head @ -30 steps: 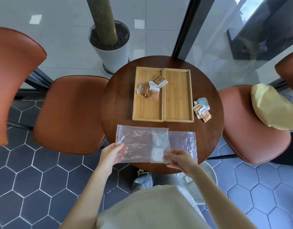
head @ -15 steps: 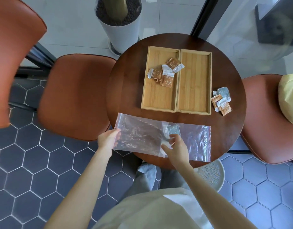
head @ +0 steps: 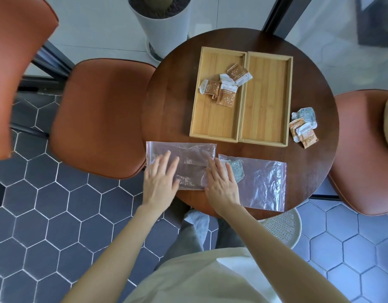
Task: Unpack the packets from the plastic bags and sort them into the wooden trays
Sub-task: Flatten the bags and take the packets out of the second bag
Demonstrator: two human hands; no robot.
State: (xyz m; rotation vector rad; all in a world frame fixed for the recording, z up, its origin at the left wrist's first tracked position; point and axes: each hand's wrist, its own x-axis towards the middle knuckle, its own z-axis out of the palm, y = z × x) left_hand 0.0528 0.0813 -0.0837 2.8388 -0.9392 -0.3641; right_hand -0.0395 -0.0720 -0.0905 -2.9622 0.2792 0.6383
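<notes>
Two wooden trays sit side by side on the round dark table [head: 171, 106]. The left tray [head: 212, 125] holds several brown and white packets [head: 227, 86]; the right tray [head: 265, 119] holds nothing. A small heap of packets [head: 303, 125] lies on the table right of the trays. A clear plastic bag [head: 188, 156] lies flat at the near edge, with my left hand [head: 159, 180] and my right hand [head: 221, 184] pressed flat on it, fingers spread. A second clear bag [head: 263, 184] lies to the right, and a grey-blue packet [head: 235, 169] shows at its left end by my right fingers.
Orange chairs stand left [head: 97, 119] and right [head: 363, 149] of the table. A white planter [head: 164, 29] stands behind it on the floor. A white perforated basket [head: 282, 228] sits under the table's near right edge.
Both hands let go of the lifted bag's edges and now lie flat on top of it on the table. The camera has moved closer over the table.
</notes>
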